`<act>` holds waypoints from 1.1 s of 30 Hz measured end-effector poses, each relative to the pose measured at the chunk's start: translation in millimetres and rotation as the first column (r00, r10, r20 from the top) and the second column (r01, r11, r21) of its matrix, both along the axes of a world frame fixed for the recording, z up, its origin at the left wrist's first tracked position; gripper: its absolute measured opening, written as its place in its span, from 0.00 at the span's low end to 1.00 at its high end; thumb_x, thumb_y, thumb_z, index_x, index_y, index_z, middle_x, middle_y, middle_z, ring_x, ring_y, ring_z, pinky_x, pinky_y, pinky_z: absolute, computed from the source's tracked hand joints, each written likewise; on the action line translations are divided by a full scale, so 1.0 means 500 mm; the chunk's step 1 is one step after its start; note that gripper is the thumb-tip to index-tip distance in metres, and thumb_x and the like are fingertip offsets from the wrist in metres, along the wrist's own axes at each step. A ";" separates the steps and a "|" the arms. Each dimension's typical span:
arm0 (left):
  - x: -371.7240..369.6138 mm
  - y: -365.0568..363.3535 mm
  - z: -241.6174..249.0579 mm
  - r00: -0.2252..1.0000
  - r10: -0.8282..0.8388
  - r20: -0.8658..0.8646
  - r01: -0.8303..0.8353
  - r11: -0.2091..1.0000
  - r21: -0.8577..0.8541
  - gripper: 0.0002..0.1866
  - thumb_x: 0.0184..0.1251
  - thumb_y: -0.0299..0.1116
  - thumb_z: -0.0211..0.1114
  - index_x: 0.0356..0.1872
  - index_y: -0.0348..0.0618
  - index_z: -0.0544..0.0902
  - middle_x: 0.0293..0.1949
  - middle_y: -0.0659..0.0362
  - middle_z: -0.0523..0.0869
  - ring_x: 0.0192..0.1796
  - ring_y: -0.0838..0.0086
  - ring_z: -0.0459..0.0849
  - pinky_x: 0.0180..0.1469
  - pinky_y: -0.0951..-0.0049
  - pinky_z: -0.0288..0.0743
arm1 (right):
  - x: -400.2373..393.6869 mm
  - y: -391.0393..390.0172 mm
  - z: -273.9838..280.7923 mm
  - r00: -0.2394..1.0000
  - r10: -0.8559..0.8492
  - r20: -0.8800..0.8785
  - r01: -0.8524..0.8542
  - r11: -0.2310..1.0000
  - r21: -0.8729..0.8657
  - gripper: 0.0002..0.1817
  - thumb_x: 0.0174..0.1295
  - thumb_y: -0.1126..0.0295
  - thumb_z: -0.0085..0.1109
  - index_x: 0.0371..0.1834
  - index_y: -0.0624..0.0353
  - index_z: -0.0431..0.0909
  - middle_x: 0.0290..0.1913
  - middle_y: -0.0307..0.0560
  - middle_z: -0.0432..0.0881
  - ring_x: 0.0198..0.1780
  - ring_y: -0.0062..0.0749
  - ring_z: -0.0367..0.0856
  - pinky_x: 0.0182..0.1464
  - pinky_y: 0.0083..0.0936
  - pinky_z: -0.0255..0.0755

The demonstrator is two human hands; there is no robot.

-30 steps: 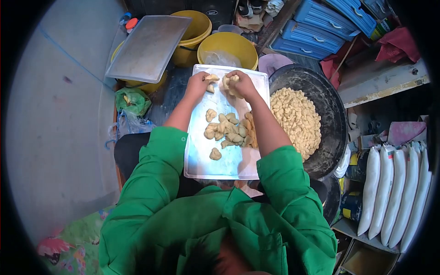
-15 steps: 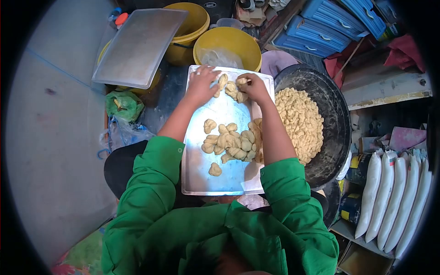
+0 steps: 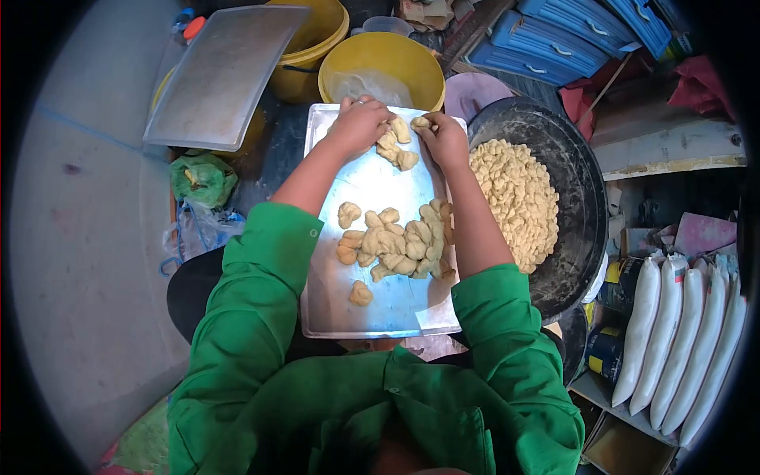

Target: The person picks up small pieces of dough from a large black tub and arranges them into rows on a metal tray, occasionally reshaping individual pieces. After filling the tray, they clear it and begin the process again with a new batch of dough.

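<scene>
A shiny metal tray (image 3: 340,313) lies before me in the head view. At its far edge my left hand (image 3: 362,127) is curled, its fingertips closed on the side of a small cluster of twisted dough pieces (image 3: 398,157); part of what it grips is hidden. My right hand (image 3: 445,144) pinches a small dough piece (image 3: 420,123) between thumb and fingers near the far right corner. Nearer to me on the tray sits a larger heap of dough pieces (image 3: 388,244), partly behind my right forearm. One loose dough piece (image 3: 361,294) rests below that heap.
To the right stands a wide black basin (image 3: 576,174) with a big mound of dough pieces (image 3: 514,202). Yellow buckets (image 3: 396,51) stand beyond the tray, another metal tray (image 3: 226,79) at left. Blue drawers (image 3: 546,51) and long white packs (image 3: 637,332) are on the right.
The view has shifted slightly. My left hand has drawn in from a spread pose and moved right against the dough cluster. My right hand has moved a little right, away from the cluster, with its piece.
</scene>
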State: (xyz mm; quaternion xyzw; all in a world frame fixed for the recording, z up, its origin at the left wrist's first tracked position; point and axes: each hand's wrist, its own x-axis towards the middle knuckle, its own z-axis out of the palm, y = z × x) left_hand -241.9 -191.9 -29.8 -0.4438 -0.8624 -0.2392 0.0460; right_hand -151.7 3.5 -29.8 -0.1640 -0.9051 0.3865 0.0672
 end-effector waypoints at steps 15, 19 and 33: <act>0.005 -0.071 0.006 0.985 0.152 0.079 -0.152 0.988 -0.009 0.16 0.63 0.35 0.62 0.52 0.51 0.83 0.48 0.55 0.84 0.56 0.62 0.77 0.61 0.64 0.58 | -0.039 -0.023 -0.011 0.885 0.457 -0.090 -0.410 0.857 0.313 0.24 0.53 0.73 0.60 0.56 0.44 0.79 0.52 0.40 0.79 0.59 0.39 0.70 0.62 0.39 0.59; 0.010 -0.102 0.005 0.963 0.229 0.139 -0.240 0.969 0.067 0.14 0.64 0.33 0.59 0.50 0.48 0.84 0.49 0.54 0.83 0.58 0.59 0.76 0.64 0.58 0.58 | -0.021 0.026 -0.033 0.934 0.280 -0.224 -0.248 0.956 0.158 0.22 0.53 0.72 0.62 0.54 0.54 0.79 0.51 0.47 0.79 0.57 0.44 0.73 0.60 0.38 0.64; 0.001 -0.050 0.008 0.978 0.190 0.083 -0.185 0.981 -0.066 0.14 0.59 0.40 0.66 0.45 0.48 0.85 0.46 0.58 0.83 0.54 0.63 0.76 0.56 0.62 0.62 | 0.017 -0.131 0.000 0.890 0.436 -0.136 -0.325 0.814 0.481 0.13 0.48 0.68 0.62 0.38 0.55 0.82 0.37 0.49 0.80 0.43 0.45 0.79 0.51 0.38 0.70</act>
